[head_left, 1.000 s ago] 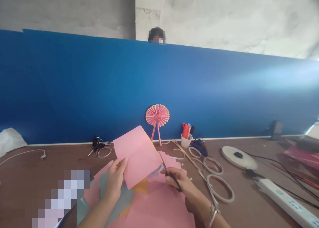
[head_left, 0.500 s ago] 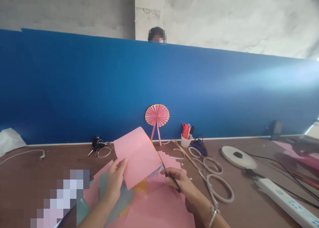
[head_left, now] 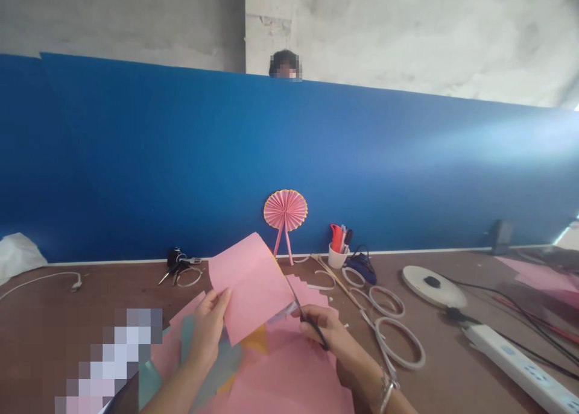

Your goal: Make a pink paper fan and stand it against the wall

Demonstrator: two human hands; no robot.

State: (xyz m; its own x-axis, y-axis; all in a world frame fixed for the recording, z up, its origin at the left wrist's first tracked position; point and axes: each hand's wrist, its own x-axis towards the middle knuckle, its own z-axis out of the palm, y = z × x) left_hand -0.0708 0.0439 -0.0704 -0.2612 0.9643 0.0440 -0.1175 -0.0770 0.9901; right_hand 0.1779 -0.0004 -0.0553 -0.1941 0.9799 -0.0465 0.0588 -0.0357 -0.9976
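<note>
My left hand (head_left: 210, 319) pinches the lower left edge of a pink sheet of paper (head_left: 253, 284), thumb on top, and holds it tilted above the table. A thin yellow line shows along the sheet's right edge. My right hand (head_left: 325, 329) is closed on dark-handled scissors (head_left: 320, 331), whose blades lie against that right edge near its lower corner. Under both hands lies a pile of pink paper (head_left: 289, 372), with light blue paper (head_left: 217, 357) and a bit of yellow paper (head_left: 257, 340) showing. Behind the sheet a pleated pink paper fan (head_left: 285, 210) stands on two sticks.
A white cup with pens (head_left: 337, 256) stands by the blue partition (head_left: 181, 161). Rolls of white tape (head_left: 400, 343) lie right of my hand, beyond them a white disc (head_left: 432, 286) and a power strip (head_left: 520, 363). Keys (head_left: 178, 263) sit left. A person's head shows above the partition.
The pink sheet has shifted very slightly to the right and down. Both hands and the scissors stay nearly where they were.
</note>
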